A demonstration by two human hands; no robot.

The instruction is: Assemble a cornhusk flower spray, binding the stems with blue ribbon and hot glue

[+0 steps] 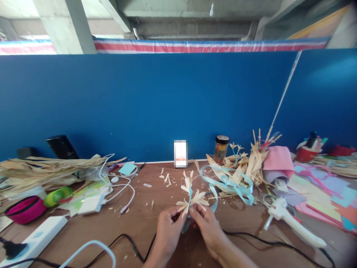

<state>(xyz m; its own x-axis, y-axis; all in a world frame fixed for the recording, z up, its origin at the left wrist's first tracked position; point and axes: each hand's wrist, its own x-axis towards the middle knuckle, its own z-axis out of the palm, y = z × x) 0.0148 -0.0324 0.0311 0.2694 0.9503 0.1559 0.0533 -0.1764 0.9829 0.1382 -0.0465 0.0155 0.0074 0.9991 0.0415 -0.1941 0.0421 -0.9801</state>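
Between my two hands is a handmade corn-husk flower sprig, with several pale cream blossoms on a light blue wrapped stem. My left hand pinches it low down from the left, thumb against fingers. From the other side, my right hand grips the same lower part, with its thumb near the stem. Petals fan out above and beside the fingertips. The lower end of the stem is mostly hidden by my fingers. Small husk scraps lie on the table beyond the hands.
Right of the hands lie a curled light blue ribbon, a husk pile, a white glue gun and coloured paper. A jar stands behind. At left are dried husks, a power strip and a pink tape roll. Cables cross the front.
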